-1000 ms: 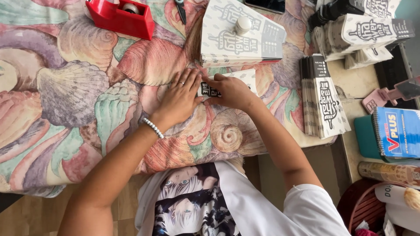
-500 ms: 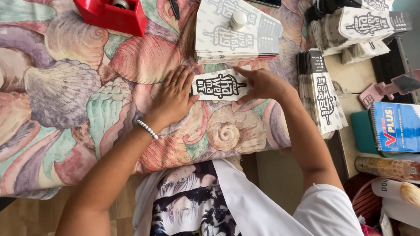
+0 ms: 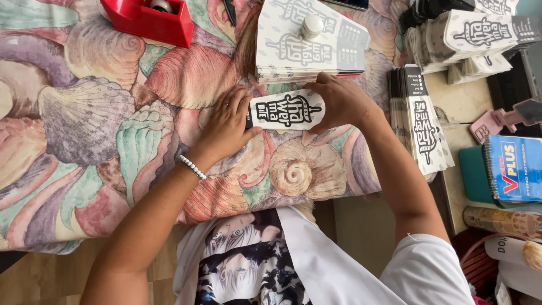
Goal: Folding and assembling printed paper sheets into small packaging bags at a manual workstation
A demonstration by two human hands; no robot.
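Since half a second ago we have slid the printed paper sleeve (image 3: 287,109) slightly toward us, off the stack's edge.

We judge the step as flattening or folding this white sleeve on the shell-patterned cloth (image 3: 84,113); next calls for pressing evenly along its length. Our left hand (image 3: 226,127) lies flat, fingers spread on its left end; our right hand (image 3: 339,101) curls over its right end, hiding that edge. Just behind sits the stack of flat sleeves (image 3: 310,42); the red tape dispenser (image 3: 148,20) is cut off.
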